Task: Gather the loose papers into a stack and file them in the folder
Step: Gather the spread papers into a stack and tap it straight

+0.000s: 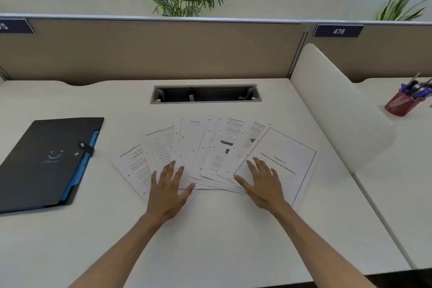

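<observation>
Printed papers (210,154) fanned out mid-counter (210,229). Left hand (167,190) and right hand (263,184) flat on the fan, fingers spread, gripping nothing. Closed black folder (44,161) at left, apart.

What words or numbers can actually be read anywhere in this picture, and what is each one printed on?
"476": white digits on the dark plate on the right partition.
"5", with a cut-off stroke before it: on the dark plate at the left edge.
"Chapter 5" and "Analysis of Financial statements": on the framed title page under the right hand.
Other fanned papers, under the left hand: print too small.
Black folder: only a pale logo, no legible words.
</observation>
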{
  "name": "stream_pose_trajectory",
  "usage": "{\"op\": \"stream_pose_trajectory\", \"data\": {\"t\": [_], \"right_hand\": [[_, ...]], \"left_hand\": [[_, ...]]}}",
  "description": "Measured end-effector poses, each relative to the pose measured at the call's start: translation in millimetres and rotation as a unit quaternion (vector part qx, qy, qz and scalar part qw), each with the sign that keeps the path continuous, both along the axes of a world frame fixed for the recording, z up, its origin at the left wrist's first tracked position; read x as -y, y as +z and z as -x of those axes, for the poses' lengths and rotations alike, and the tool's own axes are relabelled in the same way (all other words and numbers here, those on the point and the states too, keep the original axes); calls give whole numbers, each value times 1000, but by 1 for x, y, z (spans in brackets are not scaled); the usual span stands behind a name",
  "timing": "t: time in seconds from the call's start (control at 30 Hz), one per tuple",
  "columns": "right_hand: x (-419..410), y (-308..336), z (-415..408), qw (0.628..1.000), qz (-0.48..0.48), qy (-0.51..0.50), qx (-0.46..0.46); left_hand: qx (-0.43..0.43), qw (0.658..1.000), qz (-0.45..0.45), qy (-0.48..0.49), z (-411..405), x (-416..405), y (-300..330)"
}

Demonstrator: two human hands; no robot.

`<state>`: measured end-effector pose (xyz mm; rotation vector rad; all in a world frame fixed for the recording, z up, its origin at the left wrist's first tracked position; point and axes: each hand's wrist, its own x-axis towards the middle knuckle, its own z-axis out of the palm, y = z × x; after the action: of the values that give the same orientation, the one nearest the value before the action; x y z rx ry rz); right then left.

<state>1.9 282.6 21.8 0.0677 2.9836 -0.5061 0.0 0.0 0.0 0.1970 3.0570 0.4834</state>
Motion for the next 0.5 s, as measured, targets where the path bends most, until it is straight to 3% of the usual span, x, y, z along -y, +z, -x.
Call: {"op": "stream_pose_trajectory", "data": {"t": [0.33, 0.5], "right_hand": [[1, -11, -4, 1000, -4, 0, 1], [-14, -14, 1, 998, -5, -51, -28]], "left_hand": [[11, 1000, 19, 13, -5, -1, -10], [-21, 999, -4, 26, 11, -12, -3]]}}
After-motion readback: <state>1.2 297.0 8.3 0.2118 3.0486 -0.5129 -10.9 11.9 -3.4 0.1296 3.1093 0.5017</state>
